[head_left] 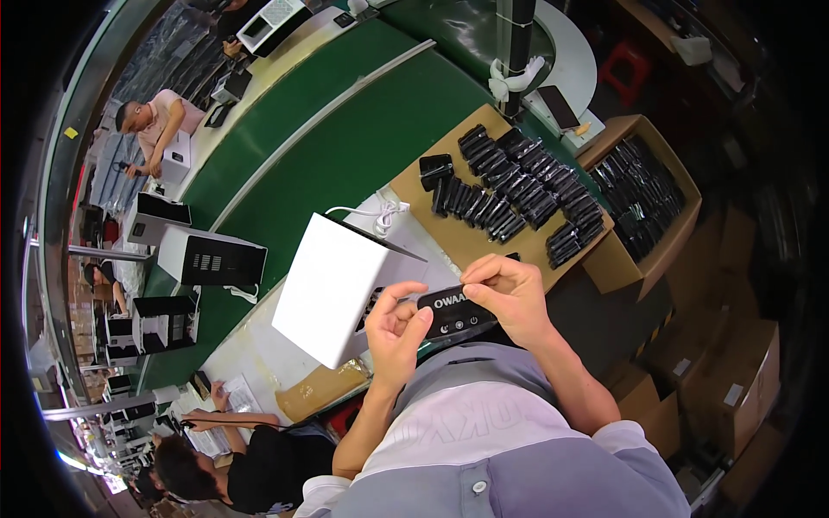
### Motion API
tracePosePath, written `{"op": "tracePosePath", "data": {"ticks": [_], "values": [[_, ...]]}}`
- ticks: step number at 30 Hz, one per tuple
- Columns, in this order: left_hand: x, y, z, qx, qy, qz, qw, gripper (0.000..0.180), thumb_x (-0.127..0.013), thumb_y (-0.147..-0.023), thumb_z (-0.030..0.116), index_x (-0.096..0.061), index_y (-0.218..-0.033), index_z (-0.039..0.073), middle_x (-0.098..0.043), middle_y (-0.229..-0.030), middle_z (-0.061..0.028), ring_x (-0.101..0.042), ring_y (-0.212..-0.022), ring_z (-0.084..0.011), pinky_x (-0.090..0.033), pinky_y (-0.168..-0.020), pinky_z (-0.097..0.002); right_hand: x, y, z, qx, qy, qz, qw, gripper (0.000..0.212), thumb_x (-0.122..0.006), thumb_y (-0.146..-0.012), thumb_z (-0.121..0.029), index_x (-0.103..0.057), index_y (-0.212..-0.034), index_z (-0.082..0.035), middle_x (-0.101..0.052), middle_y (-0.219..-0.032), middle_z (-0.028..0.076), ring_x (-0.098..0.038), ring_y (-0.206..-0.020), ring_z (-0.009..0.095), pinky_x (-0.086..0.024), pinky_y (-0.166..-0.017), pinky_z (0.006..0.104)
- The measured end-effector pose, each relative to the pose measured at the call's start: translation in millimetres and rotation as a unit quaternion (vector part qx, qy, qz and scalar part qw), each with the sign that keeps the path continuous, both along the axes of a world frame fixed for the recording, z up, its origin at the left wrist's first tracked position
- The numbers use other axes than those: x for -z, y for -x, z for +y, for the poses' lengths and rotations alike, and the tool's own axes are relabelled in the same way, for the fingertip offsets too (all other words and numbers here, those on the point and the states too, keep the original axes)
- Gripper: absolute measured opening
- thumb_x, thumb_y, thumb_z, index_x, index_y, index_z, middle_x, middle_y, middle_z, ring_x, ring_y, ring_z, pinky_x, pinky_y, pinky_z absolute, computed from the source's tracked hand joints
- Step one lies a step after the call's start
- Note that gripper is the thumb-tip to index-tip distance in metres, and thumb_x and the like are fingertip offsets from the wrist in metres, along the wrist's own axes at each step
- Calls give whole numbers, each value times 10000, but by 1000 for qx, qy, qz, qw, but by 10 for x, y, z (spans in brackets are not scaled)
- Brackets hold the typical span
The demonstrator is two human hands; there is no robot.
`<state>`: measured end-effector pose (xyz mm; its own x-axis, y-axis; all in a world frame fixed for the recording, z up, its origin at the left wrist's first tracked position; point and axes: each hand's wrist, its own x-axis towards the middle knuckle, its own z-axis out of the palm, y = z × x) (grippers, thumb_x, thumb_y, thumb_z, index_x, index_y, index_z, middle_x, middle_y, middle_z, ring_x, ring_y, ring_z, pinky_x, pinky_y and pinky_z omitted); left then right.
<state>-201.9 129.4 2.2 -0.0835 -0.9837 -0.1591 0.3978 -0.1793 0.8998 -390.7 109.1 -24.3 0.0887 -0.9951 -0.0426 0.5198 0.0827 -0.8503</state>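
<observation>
Close to my body I hold a small black control panel (458, 312) with white icons along its lower edge. My left hand (397, 335) grips its left end between thumb and curled fingers. At the panel's upper right corner, my right hand (508, 298) pinches with thumb and forefinger. Whether a thin film is between those fingertips cannot be made out. Just left of my hands stands a white appliance housing (332, 289), tilted in view, with a white cord (384, 217) bundled behind it.
Several rows of black wrapped parts (509, 177) lie on a cardboard sheet (414, 190) at the right. Beyond stands an open carton (652, 203) of similar parts. A green conveyor (345, 142) carries more white and black housings (211, 257). Co-workers (220, 470) sit along the line.
</observation>
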Motion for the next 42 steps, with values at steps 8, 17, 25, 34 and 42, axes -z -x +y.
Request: {"op": "tracePosePath", "data": {"ticks": [8,17,25,34,42], "values": [[123,-52,-34,-31,12,-69,997,195,-641,-933,-20,-611,-1125,-30,-682,-843,-61,-604,-694,-60,-458,-632,-179,9,87,3,-52,-20,-3,998,87,-719,-860,68,-682,-938,60,-667,-1023,120,-638,-891,145,-523,-802,268],[193,-104,-29,-62,38,-11,997,160,-686,-928,24,-617,-1069,-4,-638,-833,-9,-589,-753,-57,-465,-710,-207,-124,313,6,-58,24,37,997,219,-728,-863,49,-648,-1067,55,-654,-1049,121,-635,-902,147,-522,-819,265],[108,-56,-22,-21,25,-58,998,366,-679,-934,34,-535,-1265,-34,-671,-804,-36,-593,-723,-69,-457,-700,-207,-122,218,10,-67,5,59,996,198,-726,-873,48,-665,-1061,56,-651,-1005,85,-633,-881,139,-520,-785,261],[224,-136,-50,-11,27,-8,1000,161,-672,-912,0,-658,-1066,-46,-645,-886,-38,-594,-760,-72,-452,-695,-196,-103,210,75,81,201,225,950,124,-734,-808,98,-741,-899,14,-656,-940,84,-638,-816,172,-495,-693,266],[161,-8,36,-80,88,-109,987,102,-695,-902,0,-683,-999,-30,-646,-873,-33,-562,-725,-64,-423,-650,-195,-106,215,91,127,265,318,901,153,-748,-804,61,-713,-945,12,-653,-935,80,-625,-806,176,-492,-689,267]]}}
